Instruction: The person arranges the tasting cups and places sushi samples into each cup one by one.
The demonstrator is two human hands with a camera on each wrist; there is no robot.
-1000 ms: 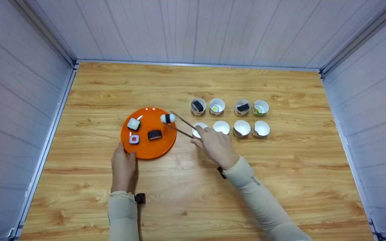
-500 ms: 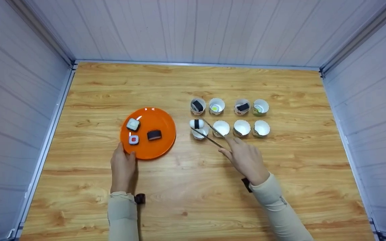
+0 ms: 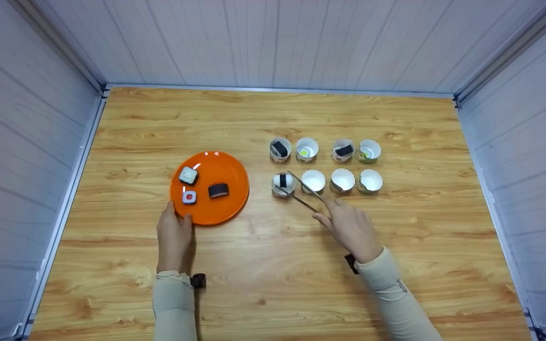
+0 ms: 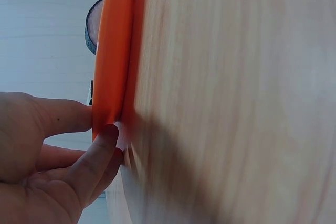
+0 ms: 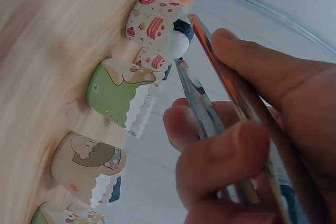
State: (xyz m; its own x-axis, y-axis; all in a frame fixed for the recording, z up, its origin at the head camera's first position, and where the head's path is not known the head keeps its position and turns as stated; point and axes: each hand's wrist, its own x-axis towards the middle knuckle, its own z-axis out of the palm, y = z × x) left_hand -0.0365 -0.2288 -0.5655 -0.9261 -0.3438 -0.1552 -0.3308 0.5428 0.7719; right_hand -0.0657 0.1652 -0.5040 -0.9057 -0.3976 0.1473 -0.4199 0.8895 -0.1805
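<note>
My right hand (image 3: 351, 227) grips a pair of metal tongs (image 5: 226, 80). Their tips stand on either side of a white sushi piece (image 3: 283, 180) with a black band, in the mouth of the front-left paper cup (image 5: 149, 24); whether they still squeeze it I cannot tell. On the left, my left hand (image 3: 174, 237) pinches the near rim of an orange plate (image 3: 213, 213), thumb above and fingers below in the left wrist view. Three sushi pieces lie on the plate: a white-topped one (image 3: 188, 175), a small red-centred roll (image 3: 189, 197) and a dark-wrapped one (image 3: 218, 190).
Paper cups stand in two rows right of the plate. In the back row, two cups hold dark-wrapped pieces (image 3: 279, 149), and another cup (image 3: 306, 150) has something yellow-green inside. Front-row cups (image 3: 342, 180) continue to the right. Pale walls (image 3: 273, 47) bound the wooden table (image 3: 263, 284).
The tongs have carried the banded sushi piece rightward from over the plate, then down into the front-left cup's mouth. My left hand and the plate have stayed put.
</note>
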